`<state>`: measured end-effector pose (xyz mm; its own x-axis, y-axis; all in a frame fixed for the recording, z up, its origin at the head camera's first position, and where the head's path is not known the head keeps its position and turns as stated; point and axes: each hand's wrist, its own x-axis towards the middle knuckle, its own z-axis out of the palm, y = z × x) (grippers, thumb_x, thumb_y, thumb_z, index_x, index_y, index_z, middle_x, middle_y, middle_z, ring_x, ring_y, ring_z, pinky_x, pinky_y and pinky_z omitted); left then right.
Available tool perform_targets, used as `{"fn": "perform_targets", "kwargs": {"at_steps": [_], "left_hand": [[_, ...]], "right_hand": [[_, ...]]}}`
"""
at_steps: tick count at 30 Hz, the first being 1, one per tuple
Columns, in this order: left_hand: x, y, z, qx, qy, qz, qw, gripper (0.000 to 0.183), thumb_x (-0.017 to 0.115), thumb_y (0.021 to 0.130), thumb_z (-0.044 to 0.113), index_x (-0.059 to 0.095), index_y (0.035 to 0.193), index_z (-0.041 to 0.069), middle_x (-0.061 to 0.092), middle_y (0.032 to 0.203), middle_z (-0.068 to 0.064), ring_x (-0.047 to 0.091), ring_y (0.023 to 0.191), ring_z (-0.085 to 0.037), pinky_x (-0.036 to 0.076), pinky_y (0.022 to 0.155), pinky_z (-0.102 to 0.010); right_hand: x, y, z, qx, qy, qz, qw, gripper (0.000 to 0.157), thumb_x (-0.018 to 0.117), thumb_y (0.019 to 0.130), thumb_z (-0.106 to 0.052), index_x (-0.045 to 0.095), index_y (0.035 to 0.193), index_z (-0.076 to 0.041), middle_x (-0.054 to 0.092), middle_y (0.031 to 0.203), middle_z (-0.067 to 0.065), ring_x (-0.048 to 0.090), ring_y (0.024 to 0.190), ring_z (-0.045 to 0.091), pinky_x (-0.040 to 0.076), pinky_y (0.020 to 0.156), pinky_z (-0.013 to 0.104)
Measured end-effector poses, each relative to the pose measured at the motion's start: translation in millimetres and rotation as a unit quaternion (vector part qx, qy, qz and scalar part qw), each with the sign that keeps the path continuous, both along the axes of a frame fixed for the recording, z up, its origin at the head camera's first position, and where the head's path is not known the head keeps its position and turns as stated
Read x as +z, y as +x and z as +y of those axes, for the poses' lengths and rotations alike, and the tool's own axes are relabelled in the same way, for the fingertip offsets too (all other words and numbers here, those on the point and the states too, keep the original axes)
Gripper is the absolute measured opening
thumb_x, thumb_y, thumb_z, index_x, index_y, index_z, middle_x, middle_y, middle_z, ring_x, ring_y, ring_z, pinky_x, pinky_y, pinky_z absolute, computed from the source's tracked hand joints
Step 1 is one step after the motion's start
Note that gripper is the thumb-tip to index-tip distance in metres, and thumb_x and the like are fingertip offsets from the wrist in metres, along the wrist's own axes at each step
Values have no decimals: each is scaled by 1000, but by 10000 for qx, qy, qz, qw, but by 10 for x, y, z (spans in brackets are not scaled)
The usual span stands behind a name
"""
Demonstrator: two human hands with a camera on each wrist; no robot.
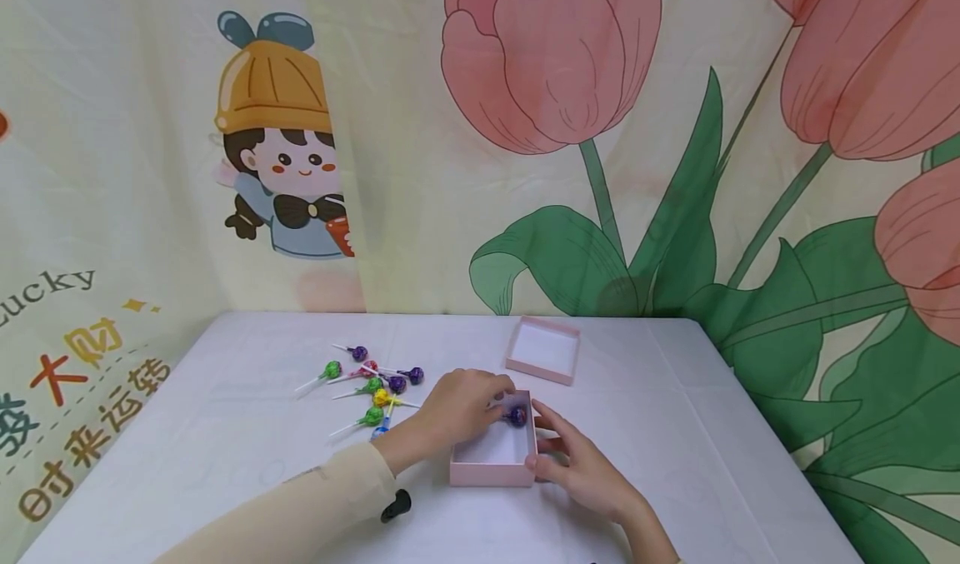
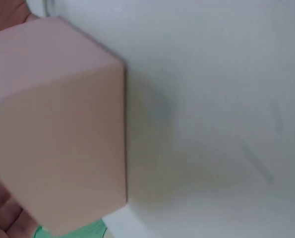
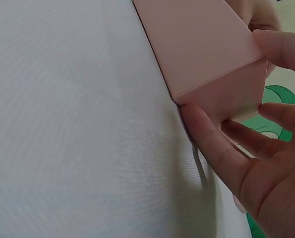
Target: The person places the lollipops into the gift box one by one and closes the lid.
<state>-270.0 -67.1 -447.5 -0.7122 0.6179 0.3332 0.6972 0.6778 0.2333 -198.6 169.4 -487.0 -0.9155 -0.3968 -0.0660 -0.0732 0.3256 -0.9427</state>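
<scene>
A shallow pink box point(image 1: 491, 474) with a white inside stands uncovered on the table. My left hand point(image 1: 465, 401) reaches over its left wall, fingers bent down inside. A dark purple lollipop point(image 1: 516, 416) is at those fingertips, and they seem to pinch its stick, mostly hidden by the hand. My right hand point(image 1: 577, 460) rests against the box's right wall, thumb at the near corner and the other fingers spread farther back. In the right wrist view its extended fingers point(image 3: 221, 153) touch the pink side. In the left wrist view the box point(image 2: 63, 148) covers much of the hand.
Several lollipops point(image 1: 373, 386) in green, purple, red, yellow and blue lie loosely piled left of the box. Behind it lies the pink box lid point(image 1: 543, 349), white inside up. A small black object point(image 1: 396, 506) shows beside my left cuff. A printed curtain point(image 1: 405, 214) hangs behind the table.
</scene>
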Motion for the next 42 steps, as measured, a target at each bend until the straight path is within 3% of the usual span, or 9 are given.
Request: {"fn": "perform_targets", "kwargs": {"at_steps": [8, 12, 16, 21, 28, 34, 42], "left_hand": [[267, -135, -310, 382, 335, 405, 9979, 19, 81, 95, 18, 77, 113, 18, 80, 95, 5, 75, 82, -10, 59, 73, -28], [360, -219, -518, 640, 490, 372, 9961, 20, 80, 95, 15, 76, 115, 16, 80, 97, 2, 76, 86, -14, 61, 77, -35], [392, -304, -725, 981, 443, 27, 9942, 24, 79, 96, 16, 75, 120, 16, 80, 105, -1, 77, 95, -20, 62, 84, -40], [341, -398, -960, 1343, 253, -350, 9900, 30, 80, 96, 19, 73, 126, 15, 79, 114, -6, 74, 105, -27, 61, 90, -46], [197, -527, -1201, 1315, 211, -402, 9903, 32, 81, 94, 17, 73, 125, 13, 77, 116, -8, 74, 102, -29, 60, 87, -48], [131, -558, -1273, 1215, 121, -478, 9914, 36, 82, 94, 16, 71, 127, 12, 76, 119, -12, 73, 102, -30, 60, 87, -49], [73, -611, -1283, 1375, -125, -1124, 9840, 43, 80, 96, 21, 68, 136, 13, 73, 128, -10, 69, 111, -30, 58, 94, -53]], "right_hand": [[2, -3, -11, -111, 209, -11, 9997, 82, 73, 102, -36, 28, 169, -26, 41, 163, 19, 56, 136, 37, 58, 101, 48], [-11, -5, -7, -99, 230, 12, 9997, 82, 74, 101, -37, 28, 169, -27, 41, 163, 18, 56, 137, 36, 58, 102, 48], [-16, 1, -2, -75, 220, 50, 9997, 82, 74, 101, -36, 28, 169, -27, 41, 163, 17, 56, 137, 35, 57, 103, 48], [-14, 7, -4, -58, 186, 46, 9998, 83, 74, 102, -35, 27, 169, -27, 40, 163, 17, 55, 137, 36, 58, 102, 45], [3, 18, -10, -99, 290, 66, 9995, 82, 73, 102, -37, 28, 169, -27, 42, 162, 18, 57, 135, 35, 54, 107, 53], [2, 25, 6, -89, 236, 37, 9997, 83, 74, 102, -36, 27, 169, -26, 42, 161, 18, 56, 136, 36, 55, 105, 51], [-5, 6, 15, -54, 202, -4, 9998, 82, 73, 102, -37, 27, 169, -27, 40, 163, 18, 55, 137, 36, 57, 103, 48]]}}
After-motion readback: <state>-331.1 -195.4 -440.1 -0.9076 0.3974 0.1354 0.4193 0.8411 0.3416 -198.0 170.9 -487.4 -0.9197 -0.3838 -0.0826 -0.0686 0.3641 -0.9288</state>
